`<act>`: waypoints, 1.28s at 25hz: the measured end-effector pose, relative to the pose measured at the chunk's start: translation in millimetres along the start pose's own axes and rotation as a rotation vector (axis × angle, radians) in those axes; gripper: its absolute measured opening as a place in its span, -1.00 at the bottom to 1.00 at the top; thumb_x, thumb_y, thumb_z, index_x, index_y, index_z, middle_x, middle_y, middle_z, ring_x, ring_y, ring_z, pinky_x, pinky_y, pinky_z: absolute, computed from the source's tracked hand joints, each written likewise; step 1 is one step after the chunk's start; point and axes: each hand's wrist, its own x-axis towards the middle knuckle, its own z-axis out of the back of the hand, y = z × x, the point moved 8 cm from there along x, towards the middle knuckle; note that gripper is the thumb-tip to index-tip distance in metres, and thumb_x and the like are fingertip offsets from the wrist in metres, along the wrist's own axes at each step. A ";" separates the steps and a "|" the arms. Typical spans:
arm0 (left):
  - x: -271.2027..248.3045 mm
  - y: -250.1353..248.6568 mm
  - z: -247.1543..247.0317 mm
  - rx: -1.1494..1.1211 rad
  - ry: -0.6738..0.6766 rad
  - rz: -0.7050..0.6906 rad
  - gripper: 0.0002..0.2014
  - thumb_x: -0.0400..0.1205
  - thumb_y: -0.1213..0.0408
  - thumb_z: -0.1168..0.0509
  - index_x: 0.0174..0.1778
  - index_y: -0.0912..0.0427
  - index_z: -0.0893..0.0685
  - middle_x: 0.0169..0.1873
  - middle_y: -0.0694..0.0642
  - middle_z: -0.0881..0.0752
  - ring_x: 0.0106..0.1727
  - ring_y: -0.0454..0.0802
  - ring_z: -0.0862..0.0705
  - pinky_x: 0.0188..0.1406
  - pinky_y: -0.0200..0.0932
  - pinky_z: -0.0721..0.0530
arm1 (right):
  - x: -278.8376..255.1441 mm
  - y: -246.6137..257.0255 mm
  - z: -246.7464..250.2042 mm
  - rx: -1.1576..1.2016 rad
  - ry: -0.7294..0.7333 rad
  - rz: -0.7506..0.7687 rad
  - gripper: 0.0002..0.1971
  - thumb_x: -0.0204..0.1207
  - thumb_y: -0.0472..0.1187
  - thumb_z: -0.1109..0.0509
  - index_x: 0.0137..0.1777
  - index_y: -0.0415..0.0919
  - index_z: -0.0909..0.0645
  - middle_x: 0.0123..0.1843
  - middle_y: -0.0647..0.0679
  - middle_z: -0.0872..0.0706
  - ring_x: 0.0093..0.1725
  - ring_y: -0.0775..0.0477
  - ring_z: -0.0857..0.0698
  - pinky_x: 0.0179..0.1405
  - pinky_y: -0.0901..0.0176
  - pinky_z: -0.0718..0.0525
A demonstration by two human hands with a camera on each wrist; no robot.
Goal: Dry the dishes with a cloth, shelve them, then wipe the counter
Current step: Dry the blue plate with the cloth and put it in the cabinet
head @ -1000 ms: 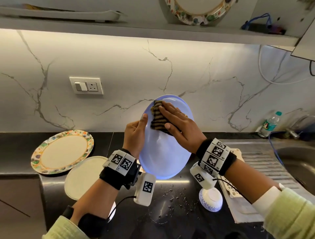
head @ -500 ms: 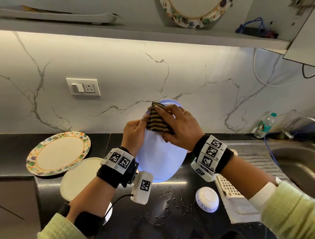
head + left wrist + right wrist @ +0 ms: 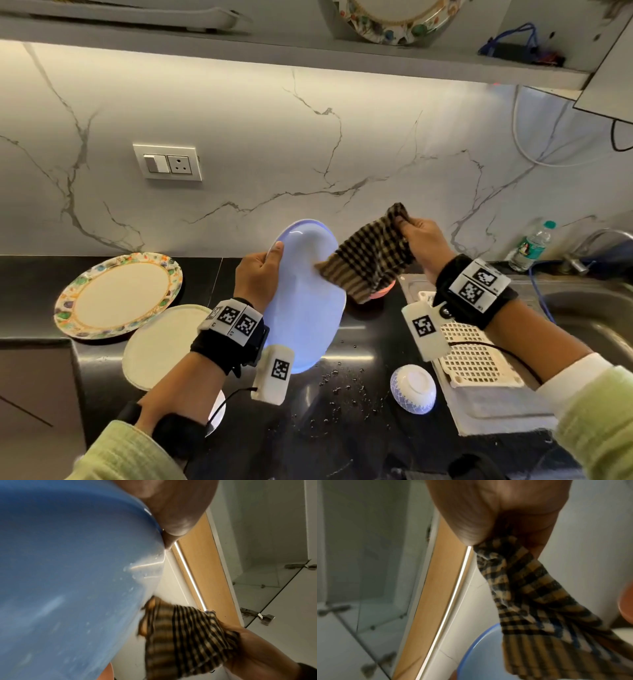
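Observation:
My left hand (image 3: 258, 274) grips the left rim of a pale blue plate (image 3: 305, 301) and holds it upright above the black counter (image 3: 342, 411). In the left wrist view the blue plate (image 3: 68, 574) fills the frame, with water droplets on it. My right hand (image 3: 423, 245) pinches a brown checked cloth (image 3: 370, 260) just right of the plate; the cloth hangs loose and its lower end overlaps the plate's right edge. The right wrist view shows the cloth (image 3: 530, 595) bunched between fingers and thumb, the plate's rim (image 3: 481, 632) below.
A floral-rimmed plate (image 3: 118, 294) and a cream plate (image 3: 161, 346) lie at the left. An upturned white bowl (image 3: 412, 387) and a white drying rack (image 3: 476, 356) sit at the right, beside the sink (image 3: 589, 329). Another floral plate (image 3: 394, 20) stands on the shelf above. Water drops dot the counter.
My right hand lifted the cloth off the plate's face and swung right, the cloth now hanging loose. The plate turned more edge-on in my left hand.

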 end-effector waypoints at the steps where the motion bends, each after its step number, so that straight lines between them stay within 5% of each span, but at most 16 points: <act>1: -0.8 1.7 1.2 0.023 0.005 -0.002 -0.40 0.58 -0.15 -0.15 -0.69 0.13 -0.26 -0.68 0.09 -0.27 -0.51 0.08 -0.26 -0.38 -0.08 -0.26 | 4.9 7.5 12.7 -0.148 -0.059 0.070 -0.64 0.66 -0.08 -0.25 -0.11 -0.40 -0.67 -0.27 -0.32 -0.70 -0.24 -0.13 -0.63 -0.22 0.10 -0.59; 6: -9.6 -8.0 -15.4 -0.003 0.117 -0.045 -0.39 0.55 -0.19 -0.16 -0.74 0.09 -0.23 -0.70 0.01 -0.23 -0.53 0.04 -0.20 -0.42 -0.08 -0.18 | -20.9 62.5 -8.8 -0.534 -0.064 0.395 -0.60 0.66 0.02 -0.17 -0.25 -0.27 -0.57 -0.26 -0.20 -0.71 -0.23 -0.21 -0.64 -0.18 -0.01 -0.58; 10: -11.1 -21.0 -26.5 -0.077 0.171 -0.076 -0.48 0.42 -0.16 -0.22 -0.74 0.08 -0.31 -0.66 -0.04 -0.24 -0.49 -0.01 -0.17 -0.41 -0.06 -0.12 | -54.4 47.6 -82.0 -0.302 0.275 0.393 -0.39 0.56 0.31 -0.11 -0.12 -0.20 -0.75 -0.06 -0.14 -0.80 -0.01 -0.13 -0.72 0.06 -0.02 -0.63; 12: -12.8 -28.9 -25.6 -0.113 0.203 -0.128 -0.55 0.38 -0.04 -0.21 -0.65 0.26 -0.47 -0.60 0.07 -0.32 -0.45 -0.04 -0.24 -0.40 -0.08 -0.17 | -51.7 47.7 -80.1 -0.238 0.152 0.459 -0.48 0.57 0.28 -0.11 -0.18 -0.07 -0.77 -0.06 -0.02 -0.79 0.02 -0.02 -0.71 0.14 -0.02 -0.62; 15: -22.9 -50.3 -25.9 0.002 0.215 -0.235 -0.66 0.44 0.12 -0.13 -0.59 0.25 -0.38 -0.60 0.04 -0.29 -0.52 -0.12 -0.21 -0.47 -0.14 -0.17 | -69.5 75.4 -81.0 -0.739 -0.171 0.934 -0.77 0.59 -0.04 -0.24 -0.04 -0.13 -0.66 -0.03 -0.06 -0.70 -0.03 -0.15 -0.67 0.14 -0.10 -0.54; 17: -25.4 -59.6 -21.7 -0.024 0.177 -0.239 -0.64 0.49 0.13 -0.13 -0.55 0.27 -0.39 -0.58 0.11 -0.28 -0.49 -0.06 -0.22 -0.50 -0.14 -0.18 | -76.8 74.9 -96.0 -0.913 -0.207 1.087 -0.70 0.60 -0.07 -0.15 0.18 -0.09 -0.65 0.19 -0.08 -0.67 0.16 -0.19 -0.65 0.33 -0.15 -0.35; 20: -23.5 -69.6 -16.6 -0.084 0.155 -0.255 -0.52 0.64 0.19 -0.17 -0.49 0.51 -0.47 -0.54 0.19 -0.40 -0.45 0.01 -0.31 -0.50 -0.22 -0.26 | -64.0 62.1 -103.7 -0.790 -0.050 0.953 -0.51 0.64 0.06 0.08 0.54 0.11 -0.35 0.60 0.03 -0.33 0.61 -0.16 -0.22 0.55 -0.31 0.14; 22: -22.5 -74.7 -15.1 -0.132 0.154 -0.272 -0.51 0.66 0.20 -0.17 -0.43 0.59 -0.51 -0.54 0.21 -0.46 -0.45 0.01 -0.36 -0.46 -0.19 -0.31 | -62.0 60.4 -105.4 -0.742 -0.039 0.923 -0.46 0.63 0.14 0.15 0.61 0.17 -0.15 0.68 0.02 -0.14 0.67 -0.19 -0.02 0.53 -0.43 0.21; 26: -19.7 -86.6 -10.9 -0.170 0.129 -0.288 -0.48 0.65 0.15 -0.19 -0.54 0.46 -0.46 -0.60 0.15 -0.39 -0.50 0.00 -0.30 -0.47 -0.15 -0.26 | -71.5 70.9 -107.2 -0.986 -0.208 1.099 -0.50 0.66 0.04 0.17 0.61 0.08 -0.11 0.65 -0.15 -0.22 0.64 -0.32 -0.09 0.46 -0.58 0.16; 30: -11.9 -84.4 -9.5 -0.160 0.083 -0.215 -0.43 0.67 0.08 -0.23 -0.62 0.11 -0.17 -0.65 -0.04 -0.17 -0.55 -0.07 -0.14 -0.48 -0.15 -0.09 | -44.2 56.9 -85.2 -0.596 -0.066 0.959 -0.51 0.65 -0.04 0.05 0.56 -0.02 -0.31 0.61 -0.15 -0.33 0.61 -0.14 -0.26 0.59 -0.35 -0.02; 32: -10.0 -72.9 -17.8 -0.270 0.133 -0.129 -0.43 0.62 -0.04 -0.26 -0.60 0.22 -0.26 -0.59 0.07 -0.26 -0.49 -0.03 -0.23 -0.41 -0.10 -0.18 | -40.0 47.5 -88.5 -0.456 -0.038 0.839 -0.49 0.64 0.03 0.06 0.59 0.00 -0.24 0.67 -0.09 -0.17 0.66 -0.07 -0.10 0.62 -0.29 0.09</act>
